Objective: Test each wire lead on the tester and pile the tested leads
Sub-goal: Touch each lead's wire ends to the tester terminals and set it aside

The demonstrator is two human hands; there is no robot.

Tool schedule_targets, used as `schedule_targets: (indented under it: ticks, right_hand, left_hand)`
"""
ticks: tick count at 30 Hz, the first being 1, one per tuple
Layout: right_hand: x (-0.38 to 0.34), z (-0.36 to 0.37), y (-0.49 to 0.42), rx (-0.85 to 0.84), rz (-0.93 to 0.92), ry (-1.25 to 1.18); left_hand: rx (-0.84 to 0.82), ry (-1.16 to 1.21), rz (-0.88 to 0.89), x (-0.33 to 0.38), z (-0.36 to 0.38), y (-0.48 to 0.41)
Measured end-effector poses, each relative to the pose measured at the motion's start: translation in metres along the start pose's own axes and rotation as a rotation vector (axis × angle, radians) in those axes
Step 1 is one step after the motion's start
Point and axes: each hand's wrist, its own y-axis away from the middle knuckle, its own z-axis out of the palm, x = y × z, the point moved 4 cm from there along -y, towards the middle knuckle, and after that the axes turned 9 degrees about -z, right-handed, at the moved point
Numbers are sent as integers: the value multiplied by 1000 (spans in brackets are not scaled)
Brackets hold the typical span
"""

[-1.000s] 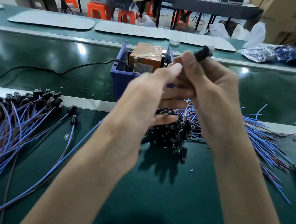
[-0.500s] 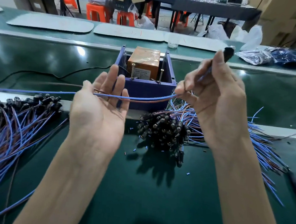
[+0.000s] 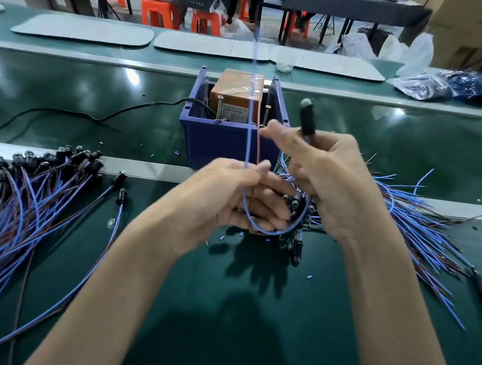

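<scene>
We have one view only, from a wide-angle camera worn on the person's head. It looks forward and down across the green bench (image 3: 224,323), close in: both forearms (image 3: 130,283) run up from the lower edge, and the left hand (image 3: 227,198) and right hand (image 3: 333,186) sit mid-frame holding a wire lead (image 3: 307,120). Beyond the bench, orange stools (image 3: 156,12) line the top edge.

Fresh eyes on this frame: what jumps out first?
At centre, the right hand grips a lead's black socket upright while the left hand pinches its blue wire, just before the orange tester in a blue box. A left heap and a right heap of leads lie on the green bench.
</scene>
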Motion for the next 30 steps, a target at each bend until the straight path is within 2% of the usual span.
schedule_targets:
  ticks: [3,5,8,13,19,22,26,30]
  right_hand:
    - [7,6,1,-73,83,38]
    - [9,7,0,-82,82,14]
    - [10,8,-3,-59,53,12]
    - [13,6,-5,33,-10,62]
    - [11,-3,-7,118,-102,230]
    - [10,-8,-7,182,-156,324]
    - [15,-18,-12,241,-148,353]
    - [30,-23,-19,252,-56,416]
  left_hand:
    - [-108,-68,-54,-8,9,-3]
    - [-105,-68,-64,-9,8,-5]
    - [23,-114,-40,-9,3,-8]
    - [276,-207,139,-12,3,-12]
    - [354,-230,215,-17,5,-16]
    - [452,-175,302,-11,-3,-15]
    - [623,-238,411,-1,-24,-8]
    - [738,-353,375,0,-35,-5]
